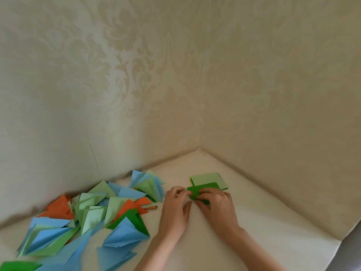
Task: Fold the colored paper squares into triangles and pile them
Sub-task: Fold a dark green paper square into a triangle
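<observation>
Both hands work at the centre of a cream surface (244, 222) set into a corner of patterned cream walls (136, 75). The left hand (173, 210) has its fingers curled, fingertips pinching the left edge of a dark green paper square (195, 191). The right hand (216, 202) lies over the near right part of the same sheet, fingers bent and pressing it down onto the surface. The sheet appears partly folded; how far the fold has gone cannot be told, since the hands cover much of it.

Just beyond the dark green sheet, touching or slightly under its far edge, lies a stack of light green squares (212, 178), flat and unfolded.

To the left, a loose pile of folded triangles (93, 218) spreads from the wall toward the near left edge of the view. Colours noted: blue, light green, orange and dark green. The pieces overlap irregularly, several standing partly open along their folds. The nearest ones are blurred.
</observation>
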Available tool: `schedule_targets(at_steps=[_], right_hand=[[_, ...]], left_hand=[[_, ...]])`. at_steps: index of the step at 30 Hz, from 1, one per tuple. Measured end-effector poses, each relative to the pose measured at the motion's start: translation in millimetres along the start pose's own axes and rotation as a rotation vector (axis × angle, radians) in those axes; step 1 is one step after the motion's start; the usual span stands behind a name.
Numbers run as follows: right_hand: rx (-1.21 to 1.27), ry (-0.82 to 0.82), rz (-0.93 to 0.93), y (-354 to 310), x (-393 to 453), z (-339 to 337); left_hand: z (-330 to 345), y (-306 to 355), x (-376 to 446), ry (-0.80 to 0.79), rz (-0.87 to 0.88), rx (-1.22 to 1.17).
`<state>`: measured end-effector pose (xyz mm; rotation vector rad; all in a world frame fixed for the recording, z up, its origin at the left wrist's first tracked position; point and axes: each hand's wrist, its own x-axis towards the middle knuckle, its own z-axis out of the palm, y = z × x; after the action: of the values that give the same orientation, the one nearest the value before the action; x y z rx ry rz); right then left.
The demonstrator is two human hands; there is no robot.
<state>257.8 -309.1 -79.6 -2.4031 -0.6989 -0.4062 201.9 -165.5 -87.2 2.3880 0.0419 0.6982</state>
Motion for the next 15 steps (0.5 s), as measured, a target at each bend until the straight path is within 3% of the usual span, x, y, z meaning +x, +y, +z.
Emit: schedule_targets(at_steps=[9, 15], right_hand=[[0.01, -0.102, -0.044, 16, -36, -40], [0.128, -0.061, 0.048, 19, -51, -35]], left_hand=[[-5, 11, -14, -0.233, 0.15, -0.036], [4, 20, -17, -0.203, 0.074, 0.03]])
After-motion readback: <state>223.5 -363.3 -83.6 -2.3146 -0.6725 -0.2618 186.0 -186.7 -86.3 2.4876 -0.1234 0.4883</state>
